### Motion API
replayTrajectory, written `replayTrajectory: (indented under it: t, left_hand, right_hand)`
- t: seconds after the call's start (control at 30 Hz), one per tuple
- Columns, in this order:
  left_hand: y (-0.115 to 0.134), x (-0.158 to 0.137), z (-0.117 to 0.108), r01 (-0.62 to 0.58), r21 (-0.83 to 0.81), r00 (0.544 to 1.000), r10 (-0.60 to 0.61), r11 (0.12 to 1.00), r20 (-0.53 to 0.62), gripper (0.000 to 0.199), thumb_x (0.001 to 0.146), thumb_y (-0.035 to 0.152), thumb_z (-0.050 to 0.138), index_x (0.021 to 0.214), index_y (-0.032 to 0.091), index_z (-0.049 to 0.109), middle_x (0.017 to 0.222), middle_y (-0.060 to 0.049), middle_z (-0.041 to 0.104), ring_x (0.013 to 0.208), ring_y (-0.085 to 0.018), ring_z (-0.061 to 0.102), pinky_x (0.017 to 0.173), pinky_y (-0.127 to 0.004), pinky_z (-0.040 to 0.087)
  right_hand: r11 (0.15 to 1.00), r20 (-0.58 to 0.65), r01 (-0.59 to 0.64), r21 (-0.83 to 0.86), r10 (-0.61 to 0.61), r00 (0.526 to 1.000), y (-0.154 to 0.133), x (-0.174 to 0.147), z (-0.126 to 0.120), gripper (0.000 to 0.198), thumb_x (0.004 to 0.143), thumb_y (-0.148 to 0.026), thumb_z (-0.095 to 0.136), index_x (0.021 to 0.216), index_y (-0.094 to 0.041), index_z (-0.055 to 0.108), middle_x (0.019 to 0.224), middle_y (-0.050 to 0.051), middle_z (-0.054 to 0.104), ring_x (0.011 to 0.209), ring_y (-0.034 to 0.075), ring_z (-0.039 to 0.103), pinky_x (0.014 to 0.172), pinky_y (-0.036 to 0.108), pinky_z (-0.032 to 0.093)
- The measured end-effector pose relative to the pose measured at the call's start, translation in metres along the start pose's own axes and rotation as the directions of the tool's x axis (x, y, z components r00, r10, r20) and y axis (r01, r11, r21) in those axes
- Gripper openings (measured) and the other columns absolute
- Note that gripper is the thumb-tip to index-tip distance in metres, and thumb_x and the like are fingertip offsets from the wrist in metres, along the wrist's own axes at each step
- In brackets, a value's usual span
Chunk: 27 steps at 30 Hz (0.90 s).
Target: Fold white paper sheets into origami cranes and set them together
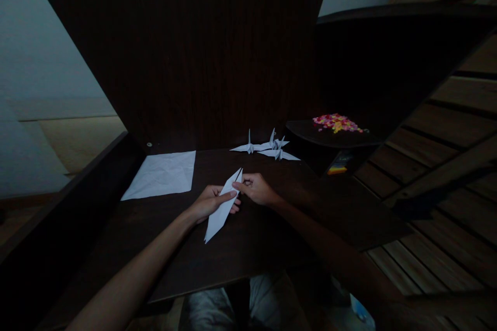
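Note:
Between my hands, above the dark desk, is a piece of folded white paper [220, 217], a long diamond with a slit at its upper tip. My left hand [209, 200] grips its middle, thumb on top and fingers underneath. On the upper right edge, near the slit, my right hand [256, 188] pinches the paper between thumb and fingers. Beyond the hands, several white paper cranes [278, 154] stand in a cluster at the back of the desk. To the left lies a flat, creased white paper sheet [163, 173].
A small rounded shelf [310, 132] at the right bears a heap of pink, red and yellow bits [337, 122]. Below it sits a yellow item [336, 170]. The desk's raised side board [89, 186] runs along the left, and a tall dark panel [194, 51] closes the back.

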<state>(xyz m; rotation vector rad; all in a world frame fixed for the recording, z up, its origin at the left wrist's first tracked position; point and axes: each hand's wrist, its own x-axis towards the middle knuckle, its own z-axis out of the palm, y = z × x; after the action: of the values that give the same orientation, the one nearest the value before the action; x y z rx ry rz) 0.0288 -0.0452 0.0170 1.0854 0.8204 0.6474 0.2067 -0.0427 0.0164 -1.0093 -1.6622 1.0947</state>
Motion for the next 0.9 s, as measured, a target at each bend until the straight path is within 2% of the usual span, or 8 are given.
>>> replayTrajectory:
  t: [0.17, 0.43, 0.63, 0.77, 0.9]
  left_hand:
    - [0.0003, -0.0010, 0.0009, -0.044, 0.012, 0.999, 0.044, 0.999, -0.031, 0.035, 0.061, 0.033, 0.082, 0.082, 0.006, 0.070, 0.074, -0.014, 0.073, 0.066, -0.020, 0.070, 0.069, -0.032, 0.057]
    - [0.0042, -0.0044, 0.0043, -0.068, 0.051, 0.996, 0.071, 0.996, -0.055, 0.033, 0.061, 0.032, 0.081, 0.079, 0.006, 0.071, 0.070, -0.013, 0.073, 0.063, -0.020, 0.069, 0.067, -0.030, 0.057]
    - [0.0011, -0.0002, 0.0007, -0.054, 0.084, 0.998, 0.055, 0.995, -0.015, 0.034, 0.060, 0.029, 0.082, 0.082, 0.007, 0.069, 0.080, -0.013, 0.073, 0.063, -0.016, 0.068, 0.062, -0.026, 0.057]
    - [-0.0030, 0.0021, -0.0033, -0.014, 0.078, 1.000, 0.013, 0.997, 0.016, 0.040, 0.060, 0.034, 0.082, 0.086, 0.007, 0.067, 0.086, -0.015, 0.073, 0.062, -0.018, 0.068, 0.058, -0.028, 0.057]
    - [-0.0041, 0.0034, -0.0043, -0.051, 0.031, 0.998, 0.050, 0.998, 0.036, 0.042, 0.065, 0.038, 0.078, 0.089, 0.007, 0.065, 0.085, -0.016, 0.072, 0.065, -0.019, 0.069, 0.061, -0.030, 0.057]
  right_hand:
    - [0.999, -0.016, 0.019, -0.036, -0.020, 1.000, 0.0034, -0.0012, 0.0012, 0.034, 0.076, -0.045, 0.061, 0.064, -0.013, 0.058, 0.058, -0.001, 0.053, 0.054, 0.010, 0.046, 0.053, 0.023, 0.038]
    - [0.997, -0.033, 0.031, -0.074, -0.033, 0.999, 0.0010, -0.0029, 0.0025, 0.034, 0.077, -0.043, 0.059, 0.061, -0.013, 0.056, 0.056, -0.001, 0.050, 0.052, 0.010, 0.043, 0.050, 0.022, 0.035]
    - [0.989, -0.076, 0.056, -0.136, -0.066, 0.995, 0.0027, -0.0009, 0.0009, 0.034, 0.079, -0.043, 0.057, 0.062, -0.014, 0.055, 0.056, -0.002, 0.049, 0.053, 0.009, 0.042, 0.049, 0.021, 0.034]
    - [0.994, -0.136, 0.053, -0.095, -0.066, 0.989, 0.0037, 0.0013, -0.0008, 0.035, 0.077, -0.046, 0.059, 0.062, -0.014, 0.054, 0.059, -0.002, 0.051, 0.054, 0.009, 0.046, 0.051, 0.021, 0.037]
    - [0.997, -0.178, 0.030, -0.069, -0.042, 0.983, -0.0017, 0.0018, -0.0018, 0.037, 0.078, -0.046, 0.058, 0.058, -0.016, 0.050, 0.053, -0.003, 0.047, 0.049, 0.008, 0.043, 0.048, 0.021, 0.035]
